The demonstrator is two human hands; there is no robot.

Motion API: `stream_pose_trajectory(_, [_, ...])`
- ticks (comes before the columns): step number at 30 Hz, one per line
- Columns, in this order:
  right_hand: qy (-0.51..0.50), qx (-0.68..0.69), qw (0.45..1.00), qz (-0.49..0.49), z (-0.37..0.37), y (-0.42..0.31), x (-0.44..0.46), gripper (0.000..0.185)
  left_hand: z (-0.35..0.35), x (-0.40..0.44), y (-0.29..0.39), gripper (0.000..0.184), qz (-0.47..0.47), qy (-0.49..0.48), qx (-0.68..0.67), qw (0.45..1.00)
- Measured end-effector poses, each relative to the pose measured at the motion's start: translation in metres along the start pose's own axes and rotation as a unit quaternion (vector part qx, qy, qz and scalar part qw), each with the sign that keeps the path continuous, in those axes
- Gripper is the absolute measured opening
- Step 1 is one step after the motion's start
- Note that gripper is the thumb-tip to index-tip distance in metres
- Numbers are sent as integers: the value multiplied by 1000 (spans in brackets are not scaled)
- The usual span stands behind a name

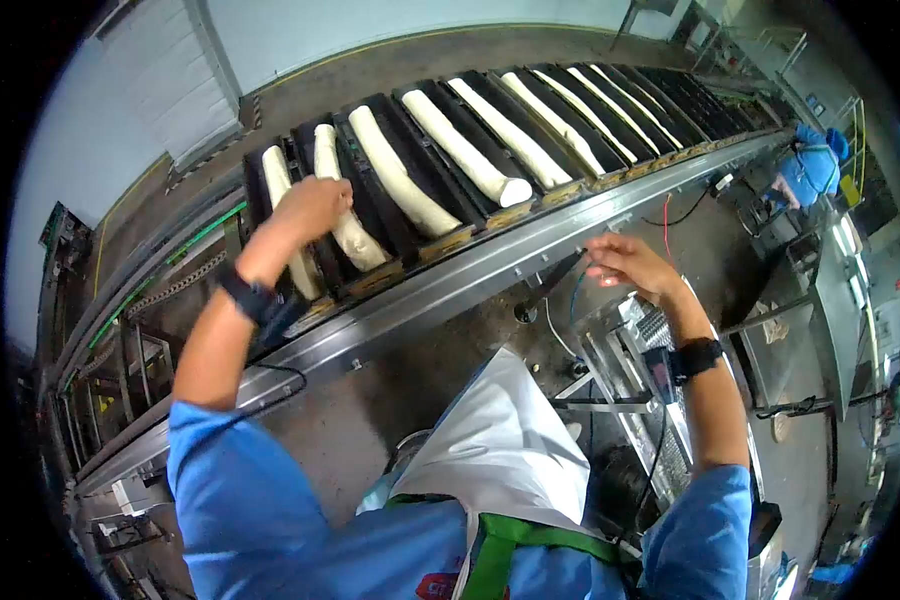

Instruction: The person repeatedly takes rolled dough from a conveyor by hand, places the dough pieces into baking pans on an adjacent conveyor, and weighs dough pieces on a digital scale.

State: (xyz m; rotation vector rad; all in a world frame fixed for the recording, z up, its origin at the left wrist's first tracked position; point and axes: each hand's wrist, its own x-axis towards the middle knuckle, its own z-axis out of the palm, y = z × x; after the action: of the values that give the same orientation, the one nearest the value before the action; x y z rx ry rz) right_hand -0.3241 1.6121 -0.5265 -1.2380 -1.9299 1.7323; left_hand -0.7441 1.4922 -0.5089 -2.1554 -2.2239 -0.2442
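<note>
Over the second of the long cream-coloured stalks (pixel 359 244) from the left, my left hand (pixel 312 209) has its fingers curled and covers the stalk's middle. The first stalk (pixel 276 172) lies just left of that hand, partly hidden by my wrist. My right hand (pixel 630 266) hovers in the air past the conveyor's near metal rail (pixel 530 262), fingers apart and holding nothing. Further along, a thicker stalk (pixel 400 176) lies in its own dark tray, and another (pixel 465 148) shows a cut round end toward me.
The conveyor (pixel 682 98) runs across the view, its black slots holding several more stalks. To the right stand a metal step frame (pixel 638 345) and a table (pixel 770 352). Another person in blue (pixel 812 168) is near the conveyor's far end. A dark cable hangs from my left wrist.
</note>
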Motion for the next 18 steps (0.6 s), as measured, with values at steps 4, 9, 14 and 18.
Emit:
stream_pose_trajectory(4, [23,9,1000,10,-24,22,-43,32,3,42,-35,23,-22,-113,76,990])
stream_pose_trajectory(9, [136,13,989,60,-49,58,-102,29,12,51,-64,29,-97,-231,157,955])
stream_pose_trajectory(14, [147,53,984,82,-68,94,-127,25,-9,46,-18,27,-9,-80,120,990])
stream_pose_trajectory(18, [147,38,986,65,-53,78,-111,26,23,55,20,36,290,-28,91,952])
